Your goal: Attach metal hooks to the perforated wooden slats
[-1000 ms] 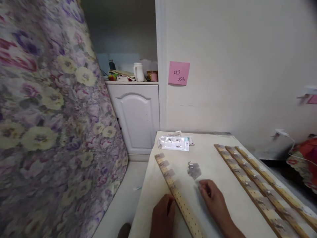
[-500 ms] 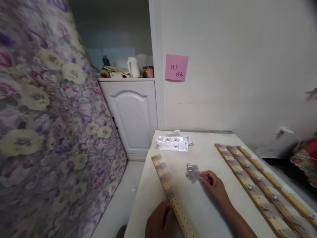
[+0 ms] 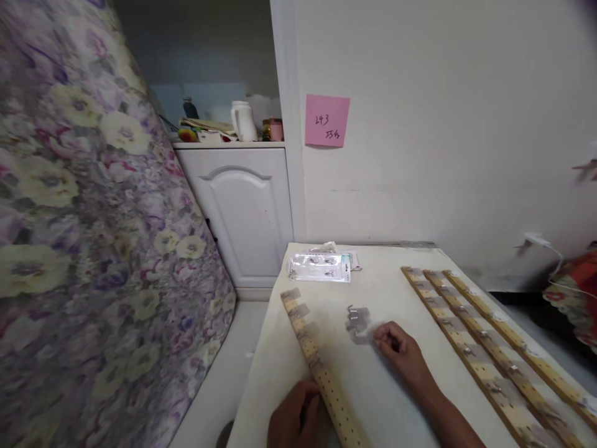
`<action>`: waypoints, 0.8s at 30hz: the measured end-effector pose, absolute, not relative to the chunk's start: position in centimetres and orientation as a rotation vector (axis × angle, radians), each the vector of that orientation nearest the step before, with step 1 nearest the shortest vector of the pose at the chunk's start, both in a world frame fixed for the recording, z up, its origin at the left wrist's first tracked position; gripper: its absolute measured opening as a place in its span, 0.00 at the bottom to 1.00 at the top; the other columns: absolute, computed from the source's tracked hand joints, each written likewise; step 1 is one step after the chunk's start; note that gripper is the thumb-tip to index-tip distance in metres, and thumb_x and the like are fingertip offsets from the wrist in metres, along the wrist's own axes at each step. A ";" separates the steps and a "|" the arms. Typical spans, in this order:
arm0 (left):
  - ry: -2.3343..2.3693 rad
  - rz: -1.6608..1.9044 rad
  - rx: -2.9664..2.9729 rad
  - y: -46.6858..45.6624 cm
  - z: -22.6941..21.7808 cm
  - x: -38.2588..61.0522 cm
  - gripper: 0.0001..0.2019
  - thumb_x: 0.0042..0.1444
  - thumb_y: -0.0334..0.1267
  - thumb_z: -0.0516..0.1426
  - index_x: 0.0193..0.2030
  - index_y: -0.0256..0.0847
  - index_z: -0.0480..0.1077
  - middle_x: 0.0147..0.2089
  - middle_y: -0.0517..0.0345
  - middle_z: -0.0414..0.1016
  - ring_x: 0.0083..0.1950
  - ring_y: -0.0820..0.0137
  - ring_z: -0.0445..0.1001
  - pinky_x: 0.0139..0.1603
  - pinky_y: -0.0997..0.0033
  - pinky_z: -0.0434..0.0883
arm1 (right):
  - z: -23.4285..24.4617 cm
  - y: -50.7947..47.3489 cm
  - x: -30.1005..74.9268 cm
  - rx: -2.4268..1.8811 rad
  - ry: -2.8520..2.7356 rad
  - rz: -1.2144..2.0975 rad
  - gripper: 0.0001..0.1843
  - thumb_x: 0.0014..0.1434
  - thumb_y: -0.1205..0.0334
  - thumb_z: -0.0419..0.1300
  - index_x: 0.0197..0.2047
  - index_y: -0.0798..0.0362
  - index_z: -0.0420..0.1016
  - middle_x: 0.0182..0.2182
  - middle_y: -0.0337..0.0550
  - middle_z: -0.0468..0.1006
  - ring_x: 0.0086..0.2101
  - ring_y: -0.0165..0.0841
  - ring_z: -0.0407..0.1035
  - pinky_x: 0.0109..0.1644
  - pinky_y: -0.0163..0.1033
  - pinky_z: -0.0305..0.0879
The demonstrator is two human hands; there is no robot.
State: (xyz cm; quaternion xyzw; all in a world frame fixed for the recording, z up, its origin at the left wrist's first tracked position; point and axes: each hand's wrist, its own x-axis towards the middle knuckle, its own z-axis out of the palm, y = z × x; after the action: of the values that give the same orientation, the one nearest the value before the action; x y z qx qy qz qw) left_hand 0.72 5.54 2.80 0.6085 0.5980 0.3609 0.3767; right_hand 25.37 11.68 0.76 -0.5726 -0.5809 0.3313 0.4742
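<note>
Hooks (image 3: 357, 320): small clear pile with metal bends, mid-table (image 3: 410, 274), just right of the strip (image 3: 310, 354).

Strip: pegged wood, runs from the far left of the table toward me. Its far part carries several clear tabs; the near part shows bare holes.

Right hand (image 3: 401, 351): palm down on the table, fingers (image 3: 380, 336) drawn close together, tips on the near right edge of the pile. Whether a hook is pinched between them I cannot tell; the pieces are transparent and blurred.

Left hand (image 3: 293, 423): at the near end of the strip, fingers curled, thumb side against its left edge. Partly cut off by the frame, so I cannot tell whether it is gripping or only resting.

Judgement on the step: the hooks look tangled and slippery. I would lift one by its tab, not by the metal, and separate it from the pile before raising it, so the others do not drag along. I would press the left hand down on the strip so it cannot skid.

Elsewhere: packet (image 3: 321, 267) at the far edge; three strips (image 3: 485, 342) on the right, well apart from both hands.
</note>
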 end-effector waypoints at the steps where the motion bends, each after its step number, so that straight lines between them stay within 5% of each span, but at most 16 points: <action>1: 1.518 0.944 1.532 5.4 3.0 0.8 0.14 0.56 0.47 0.50 0.33 0.43 0.72 0.31 0.57 0.77 0.34 0.65 0.73 0.35 0.72 0.66 | 1.2 11.3 25.3 -1.366 -1.445 0.796 0.04 0.55 0.62 0.57 0.29 0.52 0.68 0.23 0.33 0.62 0.25 0.29 0.57 0.29 0.34 0.55; 10: 1.106 1.044 0.882 5.2 3.6 1.3 0.21 0.49 0.54 0.58 0.40 0.38 0.68 0.24 0.64 0.70 0.19 0.77 0.64 0.21 0.77 0.59 | 3.4 8.0 22.0 -0.966 -1.898 0.573 0.08 0.61 0.69 0.53 0.36 0.49 0.71 0.34 0.42 0.69 0.36 0.32 0.68 0.39 0.35 0.64; 24: 1.064 1.086 0.737 5.5 3.2 1.7 0.16 0.39 0.36 0.64 0.36 0.37 0.66 0.22 0.66 0.70 0.18 0.79 0.65 0.19 0.78 0.60 | 3.2 7.3 20.2 -0.880 -1.991 0.737 0.08 0.62 0.69 0.50 0.37 0.48 0.68 0.34 0.40 0.70 0.36 0.30 0.69 0.39 0.35 0.65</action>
State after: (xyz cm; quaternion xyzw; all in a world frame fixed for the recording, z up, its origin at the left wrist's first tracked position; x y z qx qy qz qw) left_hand 1.67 5.53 3.15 0.3262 0.4709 0.4807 0.6639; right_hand 20.23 7.27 3.24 -0.3495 -0.7903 0.2926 0.4094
